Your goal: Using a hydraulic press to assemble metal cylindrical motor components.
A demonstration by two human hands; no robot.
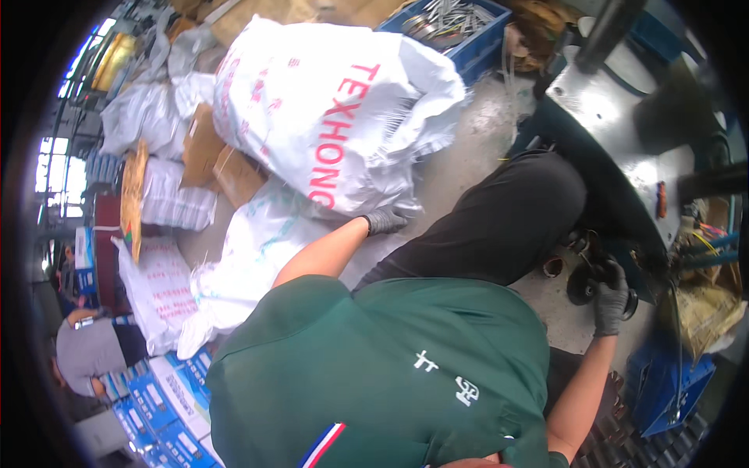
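Note:
My left hand (386,221), in a dark grey glove, is at the lower edge of a large white woven sack (312,101) with red print. Its fingers look curled against the sack's fabric, partly hidden. Down by the machine at the right, my right hand (611,303), gloved too, has its fingers bent round a black round part (629,304). Another dark round piece (580,285) sits just beside that hand. A small ring-shaped piece (552,267) lies on the floor next to my black-trousered leg (491,222).
A metal machine table (601,117) stands at the right. The far side has a blue crate (488,47) of metal parts. More sacks (160,288), cardboard (201,148) and blue boxes (168,405) crowd the left, where another person (86,355) is. A blue bin (663,390) is lower right.

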